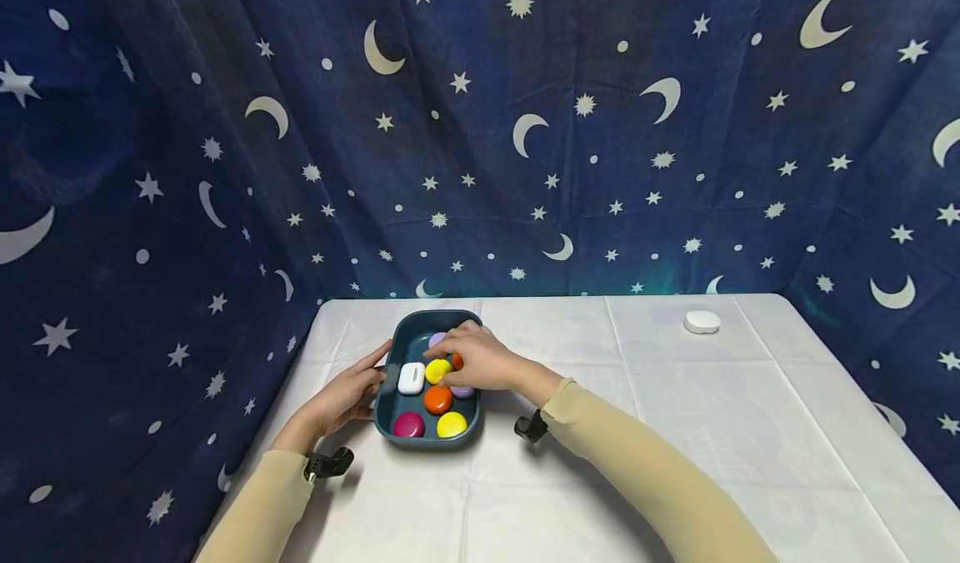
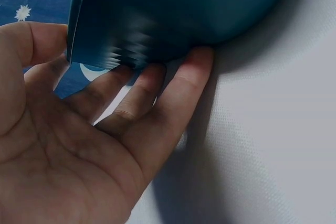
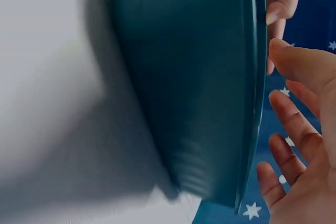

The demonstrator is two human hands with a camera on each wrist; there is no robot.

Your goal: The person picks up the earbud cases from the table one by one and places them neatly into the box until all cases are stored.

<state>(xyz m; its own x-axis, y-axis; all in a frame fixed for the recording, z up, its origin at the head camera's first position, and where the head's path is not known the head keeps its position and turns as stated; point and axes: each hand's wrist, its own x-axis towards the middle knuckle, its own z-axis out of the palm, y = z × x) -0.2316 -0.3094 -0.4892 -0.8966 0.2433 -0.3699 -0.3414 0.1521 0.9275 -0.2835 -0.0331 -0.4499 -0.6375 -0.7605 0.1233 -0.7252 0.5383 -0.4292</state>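
Observation:
A dark blue-teal tray [image 1: 427,444] stands on the table's left part. My left hand [image 1: 337,396] grips its left side; in the left wrist view the thumb lies at the rim and the fingertips touch the outer wall [image 2: 173,9]. Over the tray's right side reaches my right hand [image 1: 487,361], its fingers loosely bent with nothing seen between them in the right wrist view. Inside lie a white rounded case [image 1: 411,379], a magenta disc [image 1: 408,424], orange [image 1: 438,399] and yellow discs [image 1: 452,424], and lilac discs [image 1: 462,393], some partly hidden by the right hand.
A small white oval object [image 1: 702,322] sits at the table's far right. White cloth [image 1: 675,396] covers the table. Behind and beside it hangs a dark blue curtain [image 1: 480,138] with moons and stars. Each wrist wears a black strap device [image 1: 328,463].

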